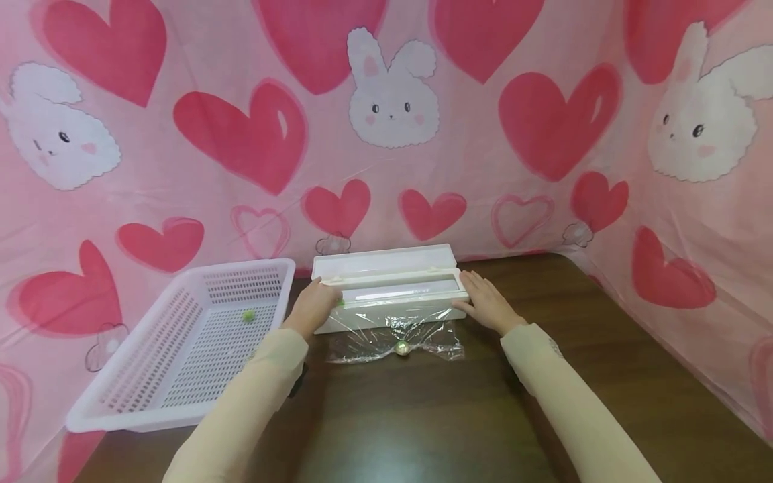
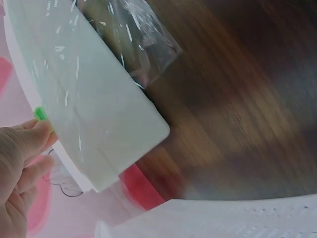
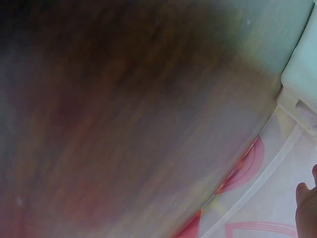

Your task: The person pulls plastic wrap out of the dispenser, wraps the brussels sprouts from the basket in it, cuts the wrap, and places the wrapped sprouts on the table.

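Observation:
A white cling film dispenser [image 1: 380, 318] lies on the table with its lid [image 1: 386, 261] raised at the back. Clear cling film [image 1: 437, 339] runs over its front face and down onto the tabletop. A small round, pale green and gold thing [image 1: 402, 347] sits at the film's front edge; its kind is unclear. At the box's left end, my left hand [image 1: 312, 307] pinches a small green slider [image 2: 40, 113] between thumb and forefinger. My right hand [image 1: 488, 305] rests on the right end, its fingers fairly straight. In the right wrist view only a fingertip part [image 3: 306, 208] shows.
A white perforated plastic basket [image 1: 135, 422] stands to the left, with a small green piece [image 1: 248, 315] inside. Behind the dark wooden table [image 1: 423, 429] hangs a pink curtain [image 1: 386, 168] printed with hearts and rabbits, which also runs along the right side.

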### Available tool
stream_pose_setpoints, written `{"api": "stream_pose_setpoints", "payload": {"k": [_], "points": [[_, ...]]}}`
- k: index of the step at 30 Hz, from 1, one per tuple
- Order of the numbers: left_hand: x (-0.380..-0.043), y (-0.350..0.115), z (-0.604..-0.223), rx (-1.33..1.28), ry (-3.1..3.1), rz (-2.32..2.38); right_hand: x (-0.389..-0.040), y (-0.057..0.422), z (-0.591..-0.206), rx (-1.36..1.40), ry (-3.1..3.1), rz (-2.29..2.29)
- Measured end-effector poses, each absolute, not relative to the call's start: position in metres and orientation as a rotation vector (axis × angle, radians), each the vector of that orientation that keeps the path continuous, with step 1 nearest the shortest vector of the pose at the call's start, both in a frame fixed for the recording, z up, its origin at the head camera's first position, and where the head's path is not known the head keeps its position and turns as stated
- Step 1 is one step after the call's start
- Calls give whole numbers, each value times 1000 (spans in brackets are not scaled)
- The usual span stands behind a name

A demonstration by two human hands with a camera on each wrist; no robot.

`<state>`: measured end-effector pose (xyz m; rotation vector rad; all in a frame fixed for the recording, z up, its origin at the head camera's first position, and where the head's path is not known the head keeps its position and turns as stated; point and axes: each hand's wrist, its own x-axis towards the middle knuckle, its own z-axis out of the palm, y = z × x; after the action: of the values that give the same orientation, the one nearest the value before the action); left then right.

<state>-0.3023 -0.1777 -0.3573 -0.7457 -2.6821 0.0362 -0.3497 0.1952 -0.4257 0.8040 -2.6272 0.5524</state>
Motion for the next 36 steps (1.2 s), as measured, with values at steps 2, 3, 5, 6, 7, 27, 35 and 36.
{"api": "stream_pose_setpoints", "payload": {"k": [2, 3, 5, 6, 7, 27, 35, 36], "points": [[-302, -184, -358, -726, -2686, 53, -350, 195, -427, 828, -2584, 575], [-302, -188, -359, -717, -2686, 69, -350, 195, -428, 831, -2575, 579], [-303, -194, -359, -701, -2685, 89, -352, 196, -429, 823, -2577, 572], [-303, -197, -359, -703, -2678, 108, -353, 196, -429, 812, -2587, 567], [-303, -199, -359, -705, -2677, 106, -353, 197, -429, 802, -2602, 560], [-352, -246, -423, -906, -2349, -245, -354, 195, -424, 759, -2700, 536], [-313, -221, -374, -727, -2603, 111, -353, 194, -424, 755, -2711, 550], [-304, -216, -365, -711, -2619, 122, -353, 194, -424, 756, -2713, 552]]}}
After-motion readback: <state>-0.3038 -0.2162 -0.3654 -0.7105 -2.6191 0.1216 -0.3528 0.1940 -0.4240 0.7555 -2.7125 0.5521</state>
